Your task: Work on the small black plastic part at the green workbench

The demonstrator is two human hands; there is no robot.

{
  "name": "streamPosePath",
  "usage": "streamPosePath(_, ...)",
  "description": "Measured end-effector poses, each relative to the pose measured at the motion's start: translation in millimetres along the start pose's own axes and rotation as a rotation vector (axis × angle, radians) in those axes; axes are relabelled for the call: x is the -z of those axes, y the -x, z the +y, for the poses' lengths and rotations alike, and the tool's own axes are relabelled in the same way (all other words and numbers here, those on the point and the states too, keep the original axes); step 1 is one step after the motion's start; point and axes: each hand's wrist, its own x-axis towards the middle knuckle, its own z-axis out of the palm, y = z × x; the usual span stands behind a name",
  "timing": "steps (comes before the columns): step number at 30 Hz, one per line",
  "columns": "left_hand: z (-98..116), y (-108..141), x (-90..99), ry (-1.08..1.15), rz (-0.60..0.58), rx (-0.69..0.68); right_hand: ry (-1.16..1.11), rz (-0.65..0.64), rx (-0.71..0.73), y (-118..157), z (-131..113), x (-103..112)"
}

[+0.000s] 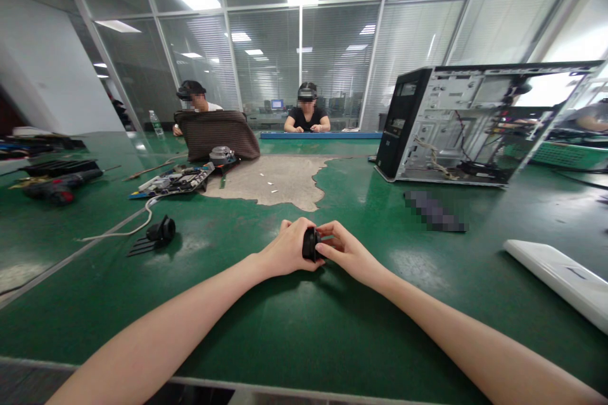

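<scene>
A small black part point(310, 244) is held between both hands, just above the green table point(304, 335). My left hand point(289, 249) wraps round it from the left, fingers behind and thumb below. From the right, my right hand point(345, 249) grips the same part with bent fingers and thumb. What the part is cannot be made out. Left of the hands, a black piece with a round end and long prongs point(161, 231) lies on the table.
An open computer case point(403, 133) stands at the right, a white flat object point(560, 278) nearer. A circuit board point(175, 181), a power screwdriver point(61, 186), a white cable point(137, 228) and a brown cloth-like object point(213, 133) lie left. Two people point(308, 115) sit across the table.
</scene>
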Motion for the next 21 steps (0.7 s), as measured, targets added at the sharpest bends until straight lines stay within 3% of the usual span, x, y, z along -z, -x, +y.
streamPosePath(7, 0.1, -0.2, 1.1, -0.001, -0.021, 0.021, -0.100, -0.113, 0.049, 3.8, -0.3, 2.4)
streamPosePath(14, 1.5, -0.8, 0.8, 0.002, -0.005, 0.008, -0.020, 0.012, 0.018, 0.6, -1.8, -0.9)
streamPosePath(21, -0.6, 0.0, 0.8, -0.011, -0.009, -0.005, -0.066, -0.088, 0.032, 3.1, -1.7, 0.8)
